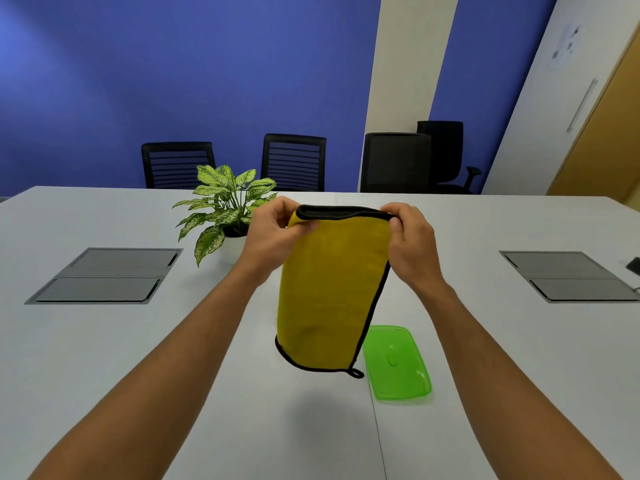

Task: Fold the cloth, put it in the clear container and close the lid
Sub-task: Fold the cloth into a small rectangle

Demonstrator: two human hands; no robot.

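The yellow cloth with a black edge hangs in the air in the middle of the frame, above the bench. It looks doubled over, and a small black loop hangs at its lower right corner. The left hand pinches the top left corner of the cloth. The right hand pinches the top right corner. Both hands are closed on the top edge, which stretches between them.

A green lid lies flat on the bench just right of the cloth's lower end, partly behind it. The clear container cannot be seen.

A leafy plant in a white pot stands on the bench behind the left hand. Two grey panels sit flat in the bench, one at the left and one at the right. Black chairs stand by a blue wall at the top.
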